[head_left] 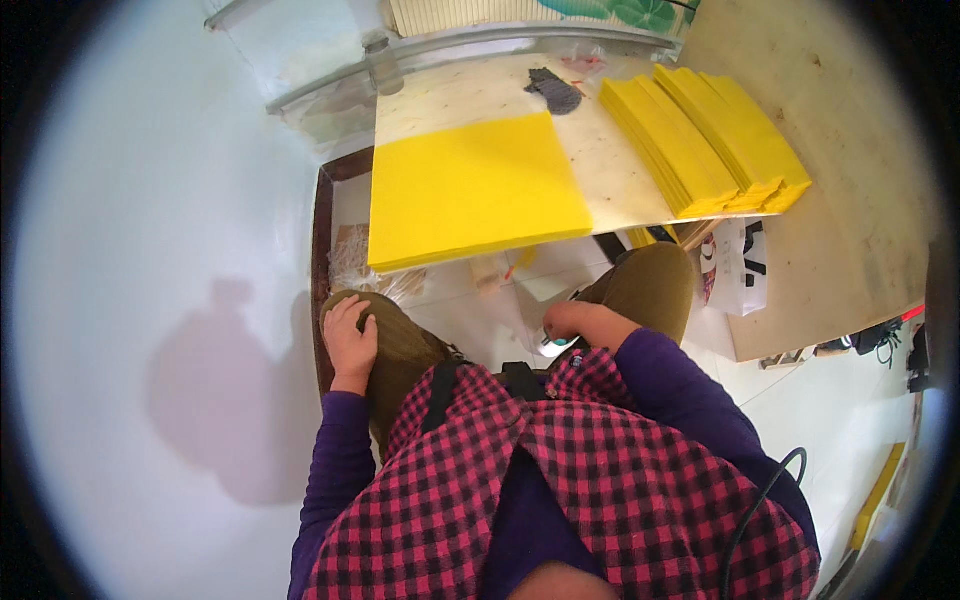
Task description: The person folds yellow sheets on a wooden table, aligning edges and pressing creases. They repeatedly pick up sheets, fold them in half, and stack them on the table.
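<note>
My left hand (352, 338) lies flat on my left knee, fingers stretched out and holding nothing. Over my lap, close to the right thigh, my right hand (580, 320) is closed. A small white and teal thing (555, 345) shows just below its fingers; its kind is too hidden to tell. In front of my knees, a flat stack of yellow sheets (475, 190) lies on the pale worktable (620, 165), reaching its near edge. Farther right sit folded yellow bundles (705, 140) in thick stacks. Neither hand touches the yellow material.
A dark grey knitted glove or cloth (555, 92) rests toward the table's back. Crumpled clear plastic (360, 265) lies below the table at left. A white printed bag (738, 268) hangs or stands under its right side. A board wall (850, 150) borders the right.
</note>
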`<state>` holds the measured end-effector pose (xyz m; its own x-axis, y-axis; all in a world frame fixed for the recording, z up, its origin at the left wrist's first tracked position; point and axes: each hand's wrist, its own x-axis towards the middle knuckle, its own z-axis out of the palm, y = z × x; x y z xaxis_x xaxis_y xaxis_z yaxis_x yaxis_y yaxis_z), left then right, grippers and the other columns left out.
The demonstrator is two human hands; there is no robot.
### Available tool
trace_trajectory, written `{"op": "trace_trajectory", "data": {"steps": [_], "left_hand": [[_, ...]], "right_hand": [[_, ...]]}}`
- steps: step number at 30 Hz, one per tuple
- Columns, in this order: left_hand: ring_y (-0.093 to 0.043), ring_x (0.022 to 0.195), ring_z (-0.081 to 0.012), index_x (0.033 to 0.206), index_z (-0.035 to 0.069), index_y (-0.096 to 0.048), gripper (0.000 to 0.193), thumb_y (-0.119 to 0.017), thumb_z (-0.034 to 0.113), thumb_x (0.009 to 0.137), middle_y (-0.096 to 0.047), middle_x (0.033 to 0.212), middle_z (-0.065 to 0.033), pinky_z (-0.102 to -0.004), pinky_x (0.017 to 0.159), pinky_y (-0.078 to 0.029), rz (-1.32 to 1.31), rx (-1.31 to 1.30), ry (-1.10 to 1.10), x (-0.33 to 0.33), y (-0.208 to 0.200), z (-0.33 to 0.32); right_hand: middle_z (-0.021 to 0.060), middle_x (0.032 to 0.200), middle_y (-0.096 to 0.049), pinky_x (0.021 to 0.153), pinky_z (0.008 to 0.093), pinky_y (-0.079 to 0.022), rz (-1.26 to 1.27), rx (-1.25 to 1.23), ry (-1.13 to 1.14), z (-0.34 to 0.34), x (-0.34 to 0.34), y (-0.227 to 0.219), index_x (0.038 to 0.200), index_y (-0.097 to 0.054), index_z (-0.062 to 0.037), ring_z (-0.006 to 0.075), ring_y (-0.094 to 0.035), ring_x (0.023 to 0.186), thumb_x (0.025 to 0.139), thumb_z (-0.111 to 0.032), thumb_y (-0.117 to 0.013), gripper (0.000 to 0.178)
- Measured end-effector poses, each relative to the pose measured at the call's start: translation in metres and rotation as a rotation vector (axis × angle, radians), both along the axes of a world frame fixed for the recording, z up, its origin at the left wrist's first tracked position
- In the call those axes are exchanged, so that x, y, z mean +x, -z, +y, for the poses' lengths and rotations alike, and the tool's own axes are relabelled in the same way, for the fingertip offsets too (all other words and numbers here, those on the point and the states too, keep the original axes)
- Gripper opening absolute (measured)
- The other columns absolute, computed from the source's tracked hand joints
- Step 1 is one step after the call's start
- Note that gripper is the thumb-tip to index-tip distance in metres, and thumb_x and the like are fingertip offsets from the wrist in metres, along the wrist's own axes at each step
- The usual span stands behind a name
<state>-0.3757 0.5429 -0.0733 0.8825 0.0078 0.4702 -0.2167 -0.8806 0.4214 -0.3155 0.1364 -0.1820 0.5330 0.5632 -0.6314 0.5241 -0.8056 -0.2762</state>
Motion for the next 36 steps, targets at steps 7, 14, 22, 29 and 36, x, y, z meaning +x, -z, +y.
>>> {"op": "trace_trajectory", "data": {"steps": [7, 14, 22, 29, 36], "left_hand": [[-0.052, 0.119, -0.032, 0.102, 0.01, -0.068, 0.025, -0.067, 0.017, 0.078, -0.063, 0.118, -0.0106, -0.0503, 0.106, -0.031, 0.032, 0.05, 0.033, -0.006, -0.002, 0.006], [-0.06, 0.098, -0.0337, 0.096, 0.007, -0.069, 0.019, -0.065, 0.012, 0.078, -0.065, 0.103, -0.0129, -0.0474, 0.095, -0.042, 0.131, -0.008, 0.182, 0.021, -0.008, 0.003], [-0.063, 0.089, -0.0379, 0.086, 0.005, -0.069, 0.017, -0.058, 0.015, 0.078, -0.066, 0.092, -0.0186, -0.0476, 0.078, -0.051, 0.543, 0.156, 0.547, 0.0, 0.029, -0.053], [-0.066, 0.085, -0.0362, 0.09, 0.007, -0.071, 0.032, -0.052, 0.033, 0.085, -0.069, 0.09, -0.0163, -0.0458, 0.078, -0.052, 0.762, 0.341, 0.635, -0.035, 0.037, -0.06], [-0.066, 0.088, -0.0369, 0.091, 0.007, -0.071, 0.032, -0.053, 0.033, 0.085, -0.069, 0.092, -0.0173, -0.0468, 0.079, -0.052, 0.76, 0.353, 0.587, -0.027, 0.038, -0.075]], "right_hand": [[0.0184, 0.096, -0.069, 0.078, 0.0449, -0.05, 0.061, -0.202, -0.002, 0.02, 0.006, 0.001, 0.095, -0.072, -0.005, 0.0339, -0.065, 0.089, 0.075, -0.024, -0.065, 0.029], [0.0172, 0.107, -0.068, 0.083, 0.043, -0.049, 0.065, -0.335, -0.063, 0.006, 0.01, -0.016, 0.106, -0.071, -0.0087, 0.0312, -0.065, 0.098, 0.077, -0.03, -0.067, 0.036], [0.0152, 0.109, -0.068, 0.084, 0.0429, -0.05, -0.021, -0.364, -0.033, 0.015, 0.003, -0.022, 0.108, -0.071, -0.0112, 0.0309, -0.065, 0.099, 0.08, -0.03, -0.064, 0.034], [0.0136, 0.11, -0.068, 0.085, 0.0428, -0.05, -0.137, -0.36, -0.016, 0.006, -0.002, -0.021, 0.109, -0.07, -0.0134, 0.0307, -0.065, 0.1, 0.082, -0.03, -0.06, 0.033], [0.0119, 0.111, -0.068, 0.085, 0.0428, -0.051, -0.232, -0.364, -0.002, 0.009, -0.016, -0.036, 0.11, -0.07, -0.0155, 0.0304, -0.065, 0.101, 0.085, -0.03, -0.057, 0.033]]}}
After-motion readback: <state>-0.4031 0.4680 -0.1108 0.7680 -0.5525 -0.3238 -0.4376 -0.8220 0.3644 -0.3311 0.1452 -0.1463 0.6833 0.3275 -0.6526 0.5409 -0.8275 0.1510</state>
